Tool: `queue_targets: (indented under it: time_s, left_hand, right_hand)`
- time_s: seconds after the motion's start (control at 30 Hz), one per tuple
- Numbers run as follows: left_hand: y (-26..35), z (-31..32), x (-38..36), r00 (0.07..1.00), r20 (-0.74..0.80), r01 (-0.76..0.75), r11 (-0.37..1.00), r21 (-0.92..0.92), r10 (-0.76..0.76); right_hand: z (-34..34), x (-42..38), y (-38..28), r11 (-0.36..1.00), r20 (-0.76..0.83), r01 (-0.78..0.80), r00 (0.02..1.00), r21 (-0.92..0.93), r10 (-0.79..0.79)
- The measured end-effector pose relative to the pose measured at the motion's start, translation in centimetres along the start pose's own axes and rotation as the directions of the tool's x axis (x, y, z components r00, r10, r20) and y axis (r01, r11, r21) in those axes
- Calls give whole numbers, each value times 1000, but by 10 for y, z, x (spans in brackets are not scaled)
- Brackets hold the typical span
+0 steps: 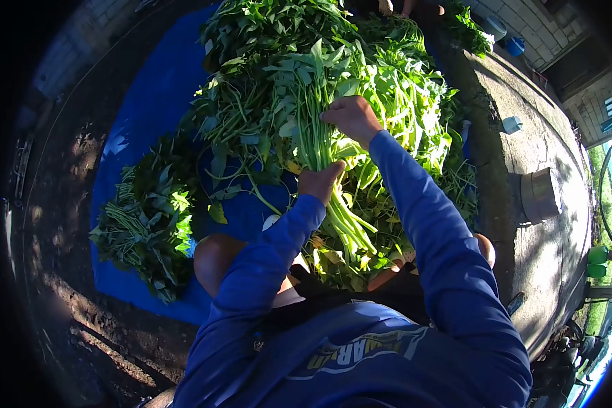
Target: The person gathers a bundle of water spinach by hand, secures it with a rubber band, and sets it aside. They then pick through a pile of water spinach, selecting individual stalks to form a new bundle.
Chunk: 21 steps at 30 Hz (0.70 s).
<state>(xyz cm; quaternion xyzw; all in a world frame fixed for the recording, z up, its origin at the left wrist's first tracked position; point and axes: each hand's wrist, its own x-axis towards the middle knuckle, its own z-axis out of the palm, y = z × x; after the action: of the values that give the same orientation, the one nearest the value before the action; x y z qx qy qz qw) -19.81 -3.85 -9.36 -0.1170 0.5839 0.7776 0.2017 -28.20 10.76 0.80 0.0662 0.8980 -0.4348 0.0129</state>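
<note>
Left fingers [332,171] grip one leafy bunch [311,129], right fingers [338,112] bend at its edge, hold unclear; one smaller heap [143,224] lies left.

The left hand [321,182] has most fingers hidden behind the bunch of long green leafy stems [311,129]. Toward the blue plastic sheet's [149,88] far edge, another person's bare hand [385,7] is cut off.

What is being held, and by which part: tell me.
A bundle of leafy greens: the left hand grips its stems; the right hand is at stems higher up, its grip unclear.
</note>
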Motion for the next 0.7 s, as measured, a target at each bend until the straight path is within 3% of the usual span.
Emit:
queue_targets:
  time_s: [0.1, 0.17, 0.27, 0.33, 0.4, 0.43, 0.5, 0.53, 0.57, 0.63, 0.7]
  left_hand:
    - [2, -2, -3, 999, 2, -43, 998, 38, 43]
    - [5, -1, -4, 996, 27, -80, 996, 31, 79]
    - [-16, -1, 13, 994, 10, -108, 989, 96, 108]
    - [-10, 1, 6, 996, 37, -88, 989, 120, 84]
    - [-1, 2, -5, 977, 31, -214, 968, 127, 212]
    - [1, 2, -8, 961, 27, -276, 953, 129, 274]
    - [-8, -8, 6, 994, 22, -109, 979, 173, 107]
    - [2, -10, 2, 999, 44, -17, 988, 155, 10]
    - [8, -13, 0, 995, 69, 68, 988, 139, -78]
    - [16, -18, 0, 1000, -13, -22, 984, 175, 25]
    - [33, -25, 0, 985, -45, -143, 941, 308, 165]
  right_hand:
    - [10, -2, 15, 999, -175, 39, 984, 34, -32]
    - [15, -27, 12, 992, -396, 110, 915, 61, -77]
    - [24, -48, 7, 996, -586, 37, 810, 83, 18]
    - [27, -47, 10, 998, -602, 13, 798, 60, 26]
    - [31, -46, 8, 998, -589, -3, 807, 65, 41]
    - [34, -36, 15, 993, -507, 61, 862, 102, -1]
    - [41, -10, 39, 968, -333, 157, 939, 196, -85]
    - [36, -8, 34, 963, -209, 95, 977, 253, -41]
    - [25, -10, 32, 937, -199, 85, 980, 338, -16]
    - [-7, -10, 23, 865, -173, 80, 985, 495, 7]
    - [-39, -15, 40, 849, -482, 124, 860, 514, 166]
